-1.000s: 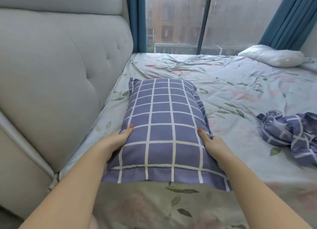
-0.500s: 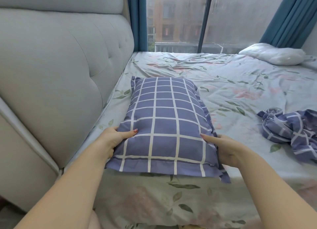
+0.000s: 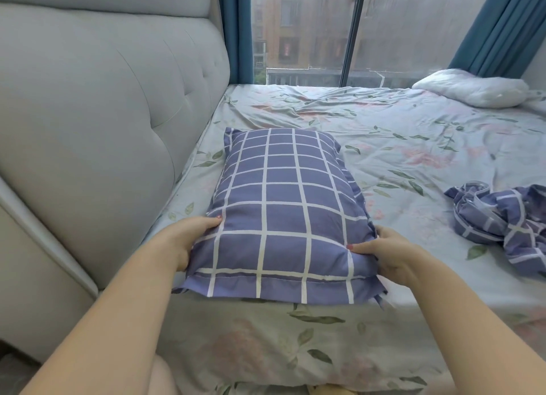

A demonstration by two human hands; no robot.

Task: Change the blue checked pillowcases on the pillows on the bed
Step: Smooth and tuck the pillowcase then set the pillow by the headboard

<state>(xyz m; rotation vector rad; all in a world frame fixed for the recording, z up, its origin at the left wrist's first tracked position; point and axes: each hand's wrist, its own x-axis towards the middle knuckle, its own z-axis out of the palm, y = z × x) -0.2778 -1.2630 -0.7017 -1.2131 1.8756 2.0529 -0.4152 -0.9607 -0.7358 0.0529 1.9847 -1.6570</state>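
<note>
A pillow in a blue checked pillowcase [image 3: 283, 205] lies lengthwise on the floral bed sheet [image 3: 399, 146], its near end at the bed's edge. My left hand [image 3: 183, 238] grips its near left side, thumb on top and fingers tucked underneath. My right hand [image 3: 387, 252] grips the near right side the same way, thumb pressed into the fabric. A second blue checked pillowcase [image 3: 502, 220] lies crumpled on the sheet at the right. A bare white pillow [image 3: 472, 91] rests at the far right corner by the window.
A padded grey headboard [image 3: 97, 122] runs along the left of the bed. A large window [image 3: 348, 31] with blue curtains [image 3: 499, 31] stands behind the bed. The sheet hangs over the near bed edge below the pillow.
Both hands slid back along the pillow's sides toward its near end and closed round it. The pillow has come nearer to the bed's edge.
</note>
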